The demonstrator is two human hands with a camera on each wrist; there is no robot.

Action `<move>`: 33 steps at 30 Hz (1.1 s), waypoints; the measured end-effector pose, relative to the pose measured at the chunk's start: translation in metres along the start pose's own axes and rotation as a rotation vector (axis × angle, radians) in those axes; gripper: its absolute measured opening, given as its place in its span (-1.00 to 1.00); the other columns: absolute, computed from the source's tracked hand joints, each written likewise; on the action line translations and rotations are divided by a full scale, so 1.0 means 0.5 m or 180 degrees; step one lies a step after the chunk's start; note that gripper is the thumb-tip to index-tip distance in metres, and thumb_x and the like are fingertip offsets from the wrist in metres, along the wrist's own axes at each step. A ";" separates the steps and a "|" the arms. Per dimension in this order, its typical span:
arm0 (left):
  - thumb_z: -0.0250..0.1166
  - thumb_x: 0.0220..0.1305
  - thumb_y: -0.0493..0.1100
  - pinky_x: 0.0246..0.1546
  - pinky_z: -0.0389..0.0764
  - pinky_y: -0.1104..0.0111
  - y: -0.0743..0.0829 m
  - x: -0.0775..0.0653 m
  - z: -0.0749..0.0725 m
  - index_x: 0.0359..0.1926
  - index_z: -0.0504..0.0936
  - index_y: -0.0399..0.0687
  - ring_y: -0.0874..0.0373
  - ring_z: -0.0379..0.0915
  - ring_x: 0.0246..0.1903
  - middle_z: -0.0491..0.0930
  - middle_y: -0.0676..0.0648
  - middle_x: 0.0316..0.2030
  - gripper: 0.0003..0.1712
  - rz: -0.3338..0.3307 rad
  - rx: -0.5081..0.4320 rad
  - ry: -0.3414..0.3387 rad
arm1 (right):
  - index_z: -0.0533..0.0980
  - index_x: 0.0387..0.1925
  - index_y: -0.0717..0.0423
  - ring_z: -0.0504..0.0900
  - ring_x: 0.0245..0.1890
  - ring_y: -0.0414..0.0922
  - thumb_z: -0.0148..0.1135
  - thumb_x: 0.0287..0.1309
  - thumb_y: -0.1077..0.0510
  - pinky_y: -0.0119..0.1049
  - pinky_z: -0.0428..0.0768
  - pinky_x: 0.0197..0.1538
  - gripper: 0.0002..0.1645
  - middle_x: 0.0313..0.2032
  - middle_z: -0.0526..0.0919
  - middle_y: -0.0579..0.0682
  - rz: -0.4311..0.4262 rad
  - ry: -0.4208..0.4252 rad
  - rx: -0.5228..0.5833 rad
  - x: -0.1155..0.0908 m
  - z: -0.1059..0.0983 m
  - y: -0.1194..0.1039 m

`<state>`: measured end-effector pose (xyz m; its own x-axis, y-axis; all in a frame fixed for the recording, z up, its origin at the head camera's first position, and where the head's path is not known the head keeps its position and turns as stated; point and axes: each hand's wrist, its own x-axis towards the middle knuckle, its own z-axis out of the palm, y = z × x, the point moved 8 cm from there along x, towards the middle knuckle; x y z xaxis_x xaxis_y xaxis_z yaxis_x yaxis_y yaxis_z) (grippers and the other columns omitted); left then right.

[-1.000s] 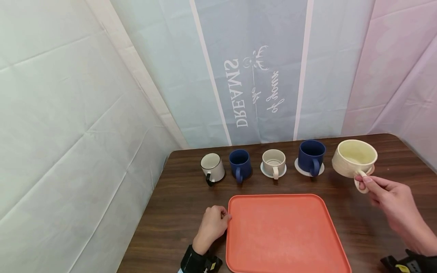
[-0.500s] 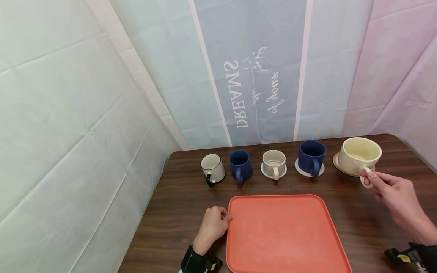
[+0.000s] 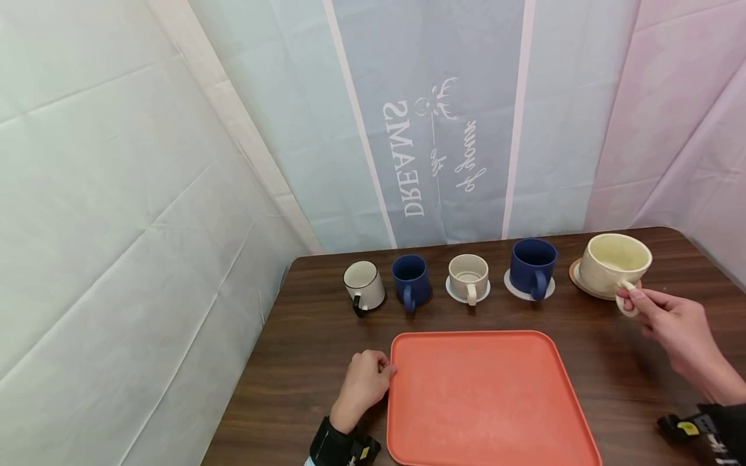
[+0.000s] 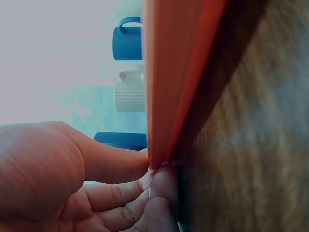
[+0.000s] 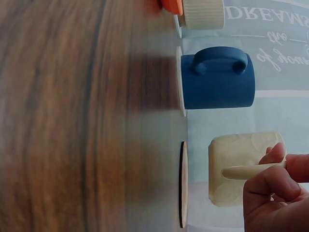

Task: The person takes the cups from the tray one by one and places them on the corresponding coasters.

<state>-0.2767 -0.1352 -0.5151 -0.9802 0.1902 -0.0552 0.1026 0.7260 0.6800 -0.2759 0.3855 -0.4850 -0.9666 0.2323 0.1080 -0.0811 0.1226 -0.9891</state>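
My right hand (image 3: 678, 327) pinches the handle of a wide cream mug (image 3: 614, 262) at the far right of the table. In the right wrist view the upright mug (image 5: 227, 150) hangs a little above a round wooden coaster (image 5: 184, 188), a gap showing between them. At the left rim of an orange-red tray (image 3: 489, 395), my left hand (image 3: 362, 382) pinches the edge. From the left wrist, the thumb (image 4: 120, 164) lies on one side of the tray's rim (image 4: 166, 72) and curled fingertips lie on the other.
Left of the cream mug stand a blue mug (image 3: 531, 265) and a ribbed off-white cup (image 3: 468, 275), each on a white coaster. Further left are another blue mug (image 3: 410, 278) and a white mug with black handle (image 3: 362, 285). A printed cloth (image 3: 437, 39) hangs behind the table.
My right hand has carried the cream mug right and slightly back, over its coaster, most of it in the first half second. The left hand and tray stay put.
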 end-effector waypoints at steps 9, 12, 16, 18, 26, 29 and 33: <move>0.43 0.40 -0.25 -0.66 0.40 0.40 0.000 -0.003 0.000 -0.50 0.64 -0.08 0.25 0.39 -0.69 0.49 0.09 -0.66 -0.72 0.0037 0.0011 0.0042 | 0.77 -0.31 -0.48 0.53 -0.46 -0.44 0.16 0.58 0.12 -0.49 0.47 -0.48 -0.57 -0.41 0.73 -0.44 0.0097 0.0053 0.0002 0.013 -0.003 0.014; 0.43 0.41 -0.23 -0.66 0.39 0.40 -0.004 -0.003 0.001 -0.51 0.63 -0.06 0.26 0.39 -0.69 0.47 0.10 -0.68 -0.71 0.0012 -0.0002 0.0036 | 0.77 -0.32 -0.47 0.50 -0.47 -0.43 0.17 0.58 0.12 -0.48 0.46 -0.49 -0.57 -0.44 0.72 -0.43 0.0087 0.0062 -0.0034 0.019 -0.005 0.016; 0.43 0.40 -0.23 -0.66 0.38 0.40 -0.005 -0.001 0.001 -0.51 0.63 -0.06 0.26 0.38 -0.70 0.47 0.11 -0.69 -0.70 0.0014 -0.0003 0.0036 | 0.77 -0.33 -0.46 0.48 -0.48 -0.41 0.17 0.58 0.10 -0.49 0.47 -0.49 -0.58 -0.46 0.71 -0.42 0.0085 0.0087 -0.0095 0.026 -0.008 0.022; 0.43 0.40 -0.23 -0.66 0.38 0.40 -0.004 -0.001 0.000 -0.51 0.63 -0.06 0.25 0.38 -0.69 0.47 0.10 -0.68 -0.71 0.0027 0.0002 0.0039 | 0.76 -0.33 -0.47 0.47 -0.49 -0.39 0.16 0.58 0.10 -0.48 0.46 -0.49 -0.58 -0.46 0.70 -0.41 0.0089 0.0099 -0.0106 0.028 -0.008 0.026; 0.44 0.39 -0.24 -0.67 0.38 0.40 -0.002 -0.002 -0.001 -0.52 0.63 -0.05 0.25 0.39 -0.69 0.48 0.10 -0.67 -0.70 0.0019 0.0008 0.0051 | 0.73 -0.34 -0.53 0.48 -0.47 -0.41 0.13 0.60 0.08 -0.46 0.46 -0.49 -0.55 -0.44 0.69 -0.47 0.0138 0.0099 -0.0183 0.033 -0.012 0.033; 0.44 0.39 -0.24 -0.67 0.38 0.40 -0.001 -0.002 -0.002 -0.51 0.63 -0.06 0.25 0.39 -0.69 0.48 0.10 -0.67 -0.71 0.0028 0.0003 0.0054 | 0.73 -0.35 -0.52 0.52 -0.46 -0.45 0.13 0.60 0.07 -0.47 0.46 -0.48 -0.56 -0.44 0.70 -0.48 0.0154 0.0087 -0.0173 0.036 -0.012 0.032; 0.43 0.39 -0.25 -0.67 0.39 0.40 0.000 -0.002 -0.003 -0.51 0.63 -0.06 0.25 0.39 -0.69 0.48 0.09 -0.67 -0.71 0.0028 0.0003 0.0051 | 0.74 -0.35 -0.52 0.55 -0.45 -0.47 0.14 0.59 0.07 -0.46 0.47 -0.49 -0.56 -0.44 0.71 -0.47 0.0162 0.0063 -0.0134 0.040 -0.013 0.034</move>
<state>-0.2761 -0.1364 -0.5142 -0.9819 0.1858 -0.0375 0.1113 0.7251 0.6796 -0.2950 0.3983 -0.4988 -0.9643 0.2581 0.0601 -0.0213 0.1506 -0.9884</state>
